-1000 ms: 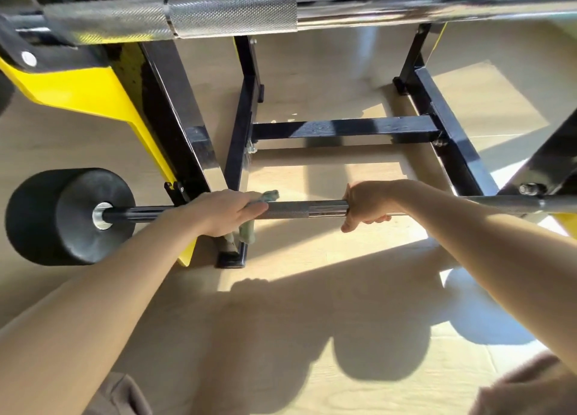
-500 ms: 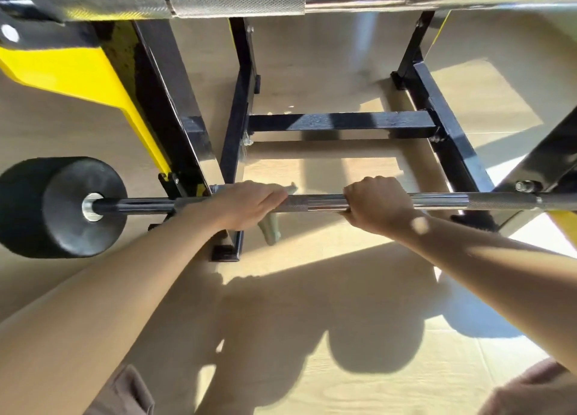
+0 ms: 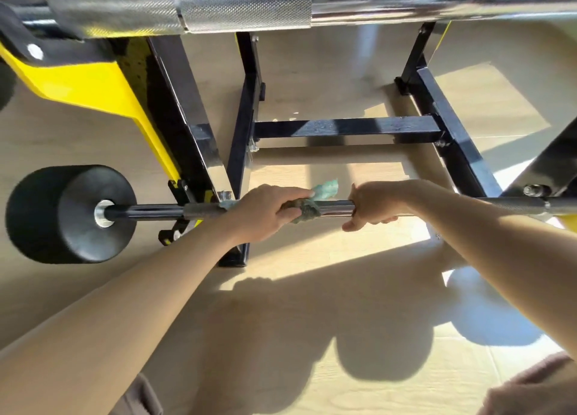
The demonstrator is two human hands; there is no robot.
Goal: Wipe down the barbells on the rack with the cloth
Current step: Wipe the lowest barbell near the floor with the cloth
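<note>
At the far left a black cylindrical weight point(image 3: 71, 214) is carried on the end of the lower barbell point(image 3: 146, 212), whose long axis is laid level, left to right, low on the black rack point(image 3: 343, 127) and above the pale floor point(image 3: 312, 336). A yellow panel point(image 3: 93, 83) of the rack is seen above the weight. Near the shaft's middle a green cloth point(image 3: 326, 189) is gripped against the bar by the left hand point(image 3: 265, 211), fingers curled round both; one corner is left sticking up, the rest being largely hidden under the fingers. Just to its right the bare shaft is held by the right hand point(image 3: 371, 203), fingers wrapped over it. The shaft's right end is cut off at the picture's edge. Across the top a knurled upper barbell point(image 3: 243, 6), parallel and blurred, is cut off at both ends.
</note>
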